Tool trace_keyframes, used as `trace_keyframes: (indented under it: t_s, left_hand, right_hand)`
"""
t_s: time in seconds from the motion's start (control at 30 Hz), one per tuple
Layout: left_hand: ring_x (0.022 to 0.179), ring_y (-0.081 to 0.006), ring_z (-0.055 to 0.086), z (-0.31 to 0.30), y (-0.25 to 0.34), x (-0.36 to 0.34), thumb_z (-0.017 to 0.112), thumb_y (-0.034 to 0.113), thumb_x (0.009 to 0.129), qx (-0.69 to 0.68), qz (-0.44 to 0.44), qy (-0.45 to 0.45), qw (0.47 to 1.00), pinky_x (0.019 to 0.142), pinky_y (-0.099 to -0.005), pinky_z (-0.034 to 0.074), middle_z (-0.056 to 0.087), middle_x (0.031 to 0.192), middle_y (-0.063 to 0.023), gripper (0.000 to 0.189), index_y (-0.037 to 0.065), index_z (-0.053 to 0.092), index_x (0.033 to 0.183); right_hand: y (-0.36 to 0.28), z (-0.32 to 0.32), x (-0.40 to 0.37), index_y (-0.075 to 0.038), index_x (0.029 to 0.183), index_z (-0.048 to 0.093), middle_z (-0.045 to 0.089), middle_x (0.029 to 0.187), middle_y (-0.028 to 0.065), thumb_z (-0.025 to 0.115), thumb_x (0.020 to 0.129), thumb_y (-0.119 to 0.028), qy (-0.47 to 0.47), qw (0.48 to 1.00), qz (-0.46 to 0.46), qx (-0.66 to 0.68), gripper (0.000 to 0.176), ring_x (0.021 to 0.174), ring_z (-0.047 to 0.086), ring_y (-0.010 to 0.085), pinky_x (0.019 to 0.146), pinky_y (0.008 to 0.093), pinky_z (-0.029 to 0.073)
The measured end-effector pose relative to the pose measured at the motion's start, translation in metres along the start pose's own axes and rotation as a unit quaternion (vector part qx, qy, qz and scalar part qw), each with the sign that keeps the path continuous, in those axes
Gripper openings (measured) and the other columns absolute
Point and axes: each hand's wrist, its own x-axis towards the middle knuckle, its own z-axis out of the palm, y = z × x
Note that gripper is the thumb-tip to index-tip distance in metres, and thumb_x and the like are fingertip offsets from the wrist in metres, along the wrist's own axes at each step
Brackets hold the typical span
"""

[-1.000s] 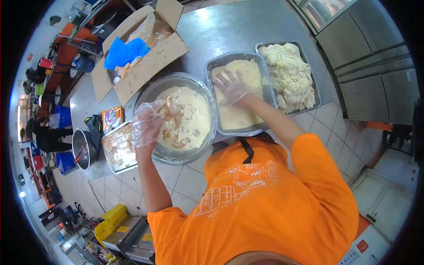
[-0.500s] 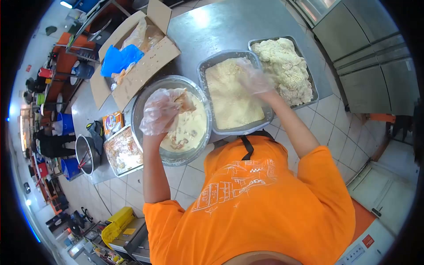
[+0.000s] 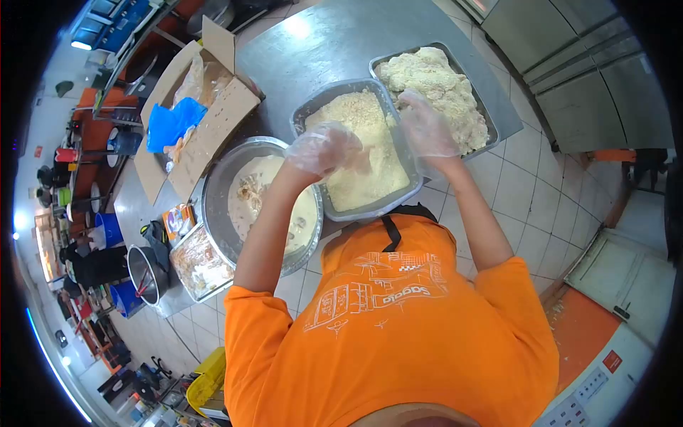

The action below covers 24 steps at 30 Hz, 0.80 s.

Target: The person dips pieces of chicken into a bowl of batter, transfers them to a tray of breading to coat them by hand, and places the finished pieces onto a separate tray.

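Note:
My left hand [image 3: 324, 149], in a thin plastic glove, is closed around a battered piece and hovers over the metal tray of breadcrumbs [image 3: 306, 114]. My right hand [image 3: 427, 128], also gloved, is spread open above the right rim of that tray, next to the tray heaped with breaded pieces [image 3: 441, 85]. To the left stands a large steel bowl [image 3: 213, 206] with pale batter and a few pieces in it. My left forearm crosses over the bowl's right side.
A foil-lined tray of uncoated pieces [image 3: 196, 263] sits at the table's near left edge. An open cardboard box [image 3: 213, 128] with a blue bag [image 3: 171, 121] lies behind the bowl. A pot [image 3: 142, 274] and another person [image 3: 92, 263] are at far left; steel cabinets [image 3: 583, 57] at right.
My left hand lifted a piece out of the batter bowl and carried it right, over the crumb tray. My right hand moved from the crumbs to the tray's right rim.

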Motion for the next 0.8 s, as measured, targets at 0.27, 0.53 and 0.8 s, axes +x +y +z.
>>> trace_keyframes:
  t_s: [0.27,0.53,0.8]
  left_hand:
    - [0.090,-0.0338,0.067,0.062,-0.070,0.050,0.056,0.017,0.093,0.136,-0.142,0.184,0.963,0.079,-0.0423,0.053,0.070,0.093,-0.0158,0.021,0.010,0.072,0.105]
    - [0.083,-0.0341,0.064,0.037,-0.072,-0.036,0.068,0.017,0.084,0.170,-0.044,0.351,0.920,0.072,-0.0434,0.050,0.066,0.085,-0.0151,0.029,0.010,0.069,0.111]
    - [0.076,-0.0347,0.061,0.046,-0.047,-0.114,0.069,0.012,0.080,0.084,-0.134,0.409,0.899,0.068,-0.0468,0.048,0.063,0.083,-0.0150,0.035,0.007,0.069,0.114]
  right_hand:
    - [-0.002,0.011,-0.006,-0.004,0.123,0.059,0.062,0.123,0.0210,0.060,0.094,-0.013,-0.046,0.999,0.021,0.008,0.030,0.114,0.062,0.0343,0.096,0.0392,0.048]
    - [0.024,0.076,0.001,0.004,0.125,0.059,0.063,0.123,0.0260,0.065,0.088,-0.012,-0.239,0.916,-0.046,-0.320,0.041,0.118,0.060,0.0378,0.103,0.0422,0.046]
    - [-0.009,0.092,-0.022,0.005,0.121,0.061,0.063,0.124,0.0261,0.060,0.087,-0.012,-0.446,0.784,0.057,-0.428,0.038,0.119,0.061,0.0352,0.102,0.0393,0.048]
